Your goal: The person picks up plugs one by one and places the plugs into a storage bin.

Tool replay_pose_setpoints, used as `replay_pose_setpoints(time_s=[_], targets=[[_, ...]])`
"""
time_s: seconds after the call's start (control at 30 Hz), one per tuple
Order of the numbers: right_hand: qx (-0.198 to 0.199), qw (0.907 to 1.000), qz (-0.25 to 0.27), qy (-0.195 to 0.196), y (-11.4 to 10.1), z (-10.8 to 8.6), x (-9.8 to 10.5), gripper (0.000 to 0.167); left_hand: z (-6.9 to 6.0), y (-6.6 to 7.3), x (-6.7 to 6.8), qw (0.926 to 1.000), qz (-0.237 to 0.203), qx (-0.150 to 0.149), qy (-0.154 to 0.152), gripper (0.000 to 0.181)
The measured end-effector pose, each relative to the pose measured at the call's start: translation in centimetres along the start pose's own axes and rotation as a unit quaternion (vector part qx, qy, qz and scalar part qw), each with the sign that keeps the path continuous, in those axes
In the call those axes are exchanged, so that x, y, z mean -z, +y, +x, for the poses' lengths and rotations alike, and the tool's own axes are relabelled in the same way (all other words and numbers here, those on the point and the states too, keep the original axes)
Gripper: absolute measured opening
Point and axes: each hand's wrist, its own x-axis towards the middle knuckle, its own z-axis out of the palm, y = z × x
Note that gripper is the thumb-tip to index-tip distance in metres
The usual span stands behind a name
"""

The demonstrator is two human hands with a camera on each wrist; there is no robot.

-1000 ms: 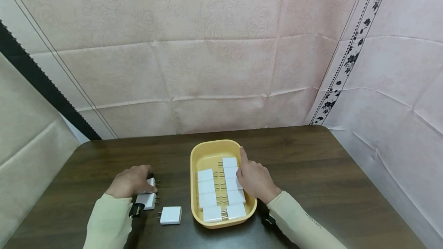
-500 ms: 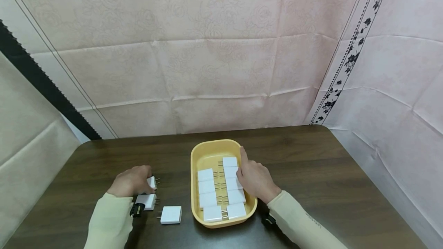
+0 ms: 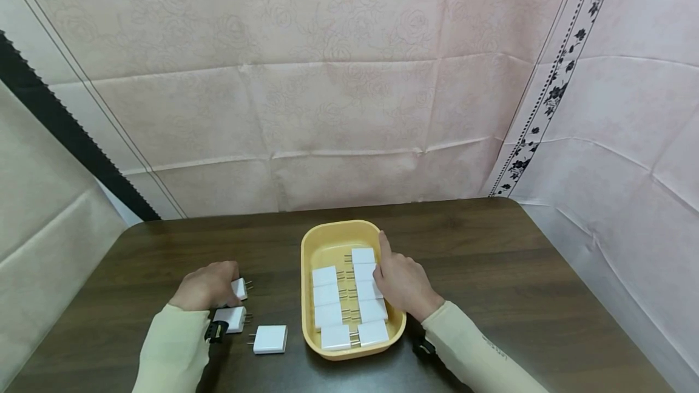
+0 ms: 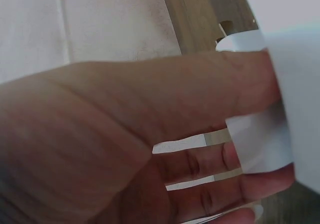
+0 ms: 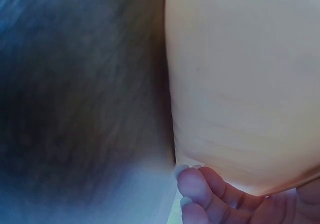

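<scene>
In the head view my left hand (image 3: 204, 287) is at a white plug-in charger (image 3: 239, 288), pinching it between thumb and fingers. Another white charger, the nearer one (image 3: 233, 319), lies right beside the thumb, prongs pointing right. A third charger (image 3: 270, 339) lies apart, its prongs to the left. The left wrist view has the pinched charger (image 4: 265, 146) between thumb and fingers, partly behind a larger white block. My right hand (image 3: 406, 284) grips the right rim of a yellow tray (image 3: 317, 241), index finger along the edge. Its curled fingers (image 5: 195, 186) show in the right wrist view.
Inside the tray, white chargers stand in two columns, the left column (image 3: 327, 314) and the right column (image 3: 371, 308), prongs facing inward. The brown wooden table (image 3: 491, 272) ends at a patterned cloth backdrop (image 3: 349, 108).
My left thumb has drawn in slightly, down between the two left chargers, leaving more of the far one showing. The right hand and tray hold still.
</scene>
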Motion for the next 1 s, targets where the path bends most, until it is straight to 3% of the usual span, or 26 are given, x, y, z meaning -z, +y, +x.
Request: replay_pose_setpoints(time_s=[0.63,1.0], targets=[[-0.007,0.9999,0.004,-0.008,-0.1,0.0,0.0,0.071,0.4,0.5,-0.4,0.9979,0.021,-0.04,0.046,0.038],[-0.011,0.9998,0.006,-0.012,-0.1,0.0,0.2,0.071,0.5,1.7,-0.6,0.991,0.054,-0.07,0.101,0.039]])
